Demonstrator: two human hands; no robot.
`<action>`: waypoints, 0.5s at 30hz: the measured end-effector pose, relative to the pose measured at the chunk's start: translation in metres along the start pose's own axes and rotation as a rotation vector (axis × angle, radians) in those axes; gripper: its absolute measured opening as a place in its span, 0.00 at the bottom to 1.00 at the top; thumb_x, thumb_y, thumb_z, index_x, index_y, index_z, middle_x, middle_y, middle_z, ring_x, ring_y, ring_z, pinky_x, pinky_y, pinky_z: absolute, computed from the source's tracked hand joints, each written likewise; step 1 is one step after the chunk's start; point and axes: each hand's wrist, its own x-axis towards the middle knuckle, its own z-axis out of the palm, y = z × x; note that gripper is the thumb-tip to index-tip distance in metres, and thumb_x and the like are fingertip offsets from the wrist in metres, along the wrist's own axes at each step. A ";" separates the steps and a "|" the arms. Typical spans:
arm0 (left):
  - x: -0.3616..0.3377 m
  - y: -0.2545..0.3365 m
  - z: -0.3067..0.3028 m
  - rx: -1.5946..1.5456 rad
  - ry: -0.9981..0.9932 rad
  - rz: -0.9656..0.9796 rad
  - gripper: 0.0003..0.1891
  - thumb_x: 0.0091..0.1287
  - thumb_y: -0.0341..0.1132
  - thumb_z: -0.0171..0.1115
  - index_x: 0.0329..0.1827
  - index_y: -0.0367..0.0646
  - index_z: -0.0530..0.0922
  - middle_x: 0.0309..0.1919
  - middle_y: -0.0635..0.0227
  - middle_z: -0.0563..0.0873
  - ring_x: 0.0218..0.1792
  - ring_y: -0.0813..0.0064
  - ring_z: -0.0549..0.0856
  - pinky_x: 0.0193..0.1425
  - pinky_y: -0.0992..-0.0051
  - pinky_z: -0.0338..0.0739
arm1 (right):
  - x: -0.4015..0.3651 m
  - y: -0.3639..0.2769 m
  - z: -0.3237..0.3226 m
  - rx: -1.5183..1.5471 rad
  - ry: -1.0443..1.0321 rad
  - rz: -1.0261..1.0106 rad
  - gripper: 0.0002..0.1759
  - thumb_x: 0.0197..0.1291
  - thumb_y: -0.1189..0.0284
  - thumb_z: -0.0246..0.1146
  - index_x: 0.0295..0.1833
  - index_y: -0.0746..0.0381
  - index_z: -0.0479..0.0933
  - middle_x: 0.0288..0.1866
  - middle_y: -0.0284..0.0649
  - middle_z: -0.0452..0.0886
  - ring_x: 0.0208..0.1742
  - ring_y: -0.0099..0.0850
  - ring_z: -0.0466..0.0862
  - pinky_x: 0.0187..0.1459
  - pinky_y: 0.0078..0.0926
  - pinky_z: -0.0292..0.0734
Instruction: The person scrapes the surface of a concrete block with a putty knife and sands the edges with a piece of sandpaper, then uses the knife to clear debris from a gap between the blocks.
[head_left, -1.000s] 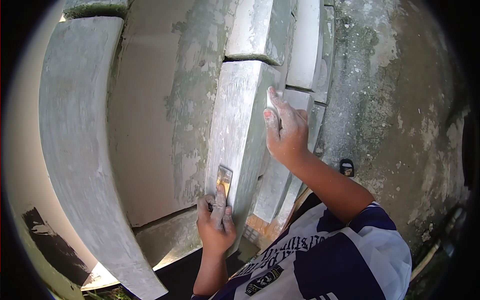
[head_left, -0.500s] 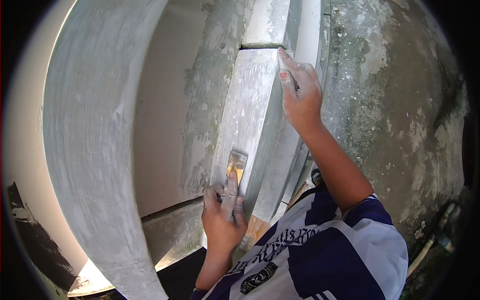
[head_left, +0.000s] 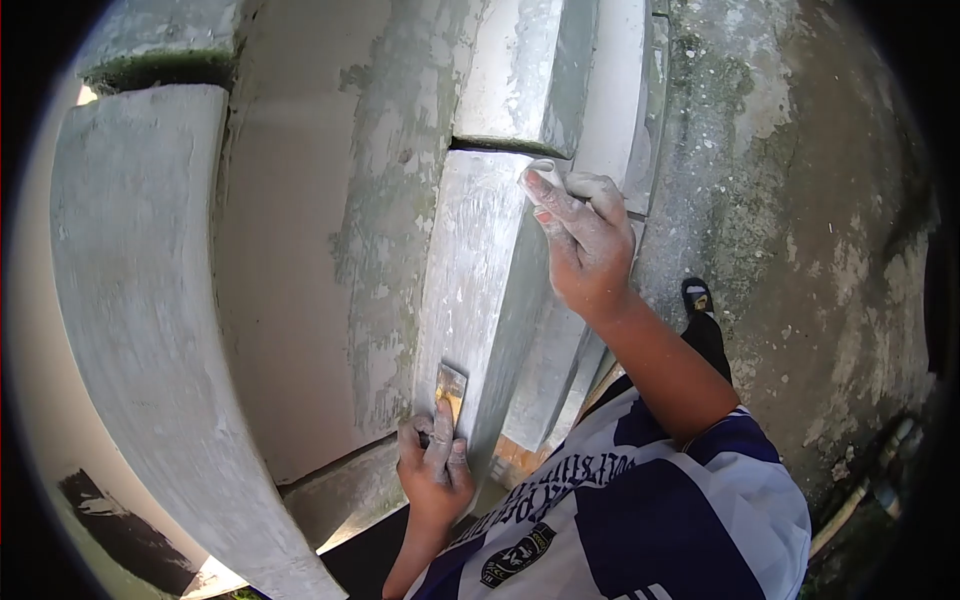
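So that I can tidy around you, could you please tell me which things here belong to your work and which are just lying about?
In use: scraper in the left hand; grey slab, gripped at its top by the right hand.
Lying about: curved slab at left; stacked slabs behind.

- Worn on the head, looks forward and down, close over both arms.
- Faces the leaning grey slabs [head_left: 480, 290] at near range, left hand [head_left: 433, 470] low, right hand [head_left: 585, 245] higher.
- Takes in mossy ground [head_left: 800, 200] at right, with fisheye-rounded edges.
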 end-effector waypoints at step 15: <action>0.008 0.005 -0.002 -0.017 0.023 -0.032 0.25 0.59 0.26 0.63 0.62 0.44 0.80 0.39 0.55 0.76 0.32 0.59 0.80 0.35 0.67 0.76 | 0.028 -0.049 -0.045 0.120 -0.713 -0.149 0.22 0.51 0.78 0.65 0.55 0.55 0.85 0.46 0.39 0.76 0.42 0.35 0.75 0.47 0.39 0.68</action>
